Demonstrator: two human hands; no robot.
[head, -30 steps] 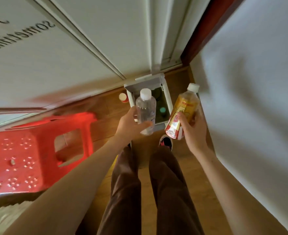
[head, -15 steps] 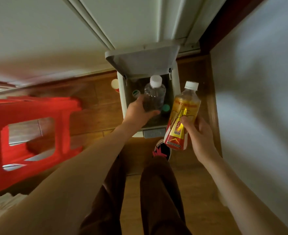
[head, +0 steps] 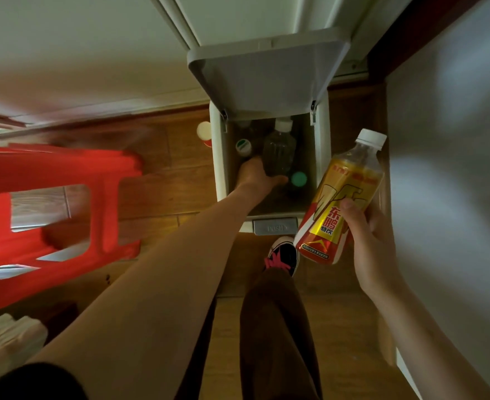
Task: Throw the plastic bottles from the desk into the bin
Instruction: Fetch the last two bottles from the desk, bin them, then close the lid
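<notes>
The left hand point(head: 255, 176), down inside the bin point(head: 321, 157), grips the clear bottle point(head: 279, 151), whose cap points to 12 o'clock, while the right hand point(head: 368, 241) grips the yellow drink bottle point(head: 342, 197) at the bin's 4 o'clock.

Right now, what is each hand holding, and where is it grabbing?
Left hand grips the clear bottle at its lower body, inside the bin. Right hand grips the yellow bottle at its lower label.

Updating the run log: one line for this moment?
left hand: clear bottle inside bin | right hand: yellow bottle outside | lid open
</notes>
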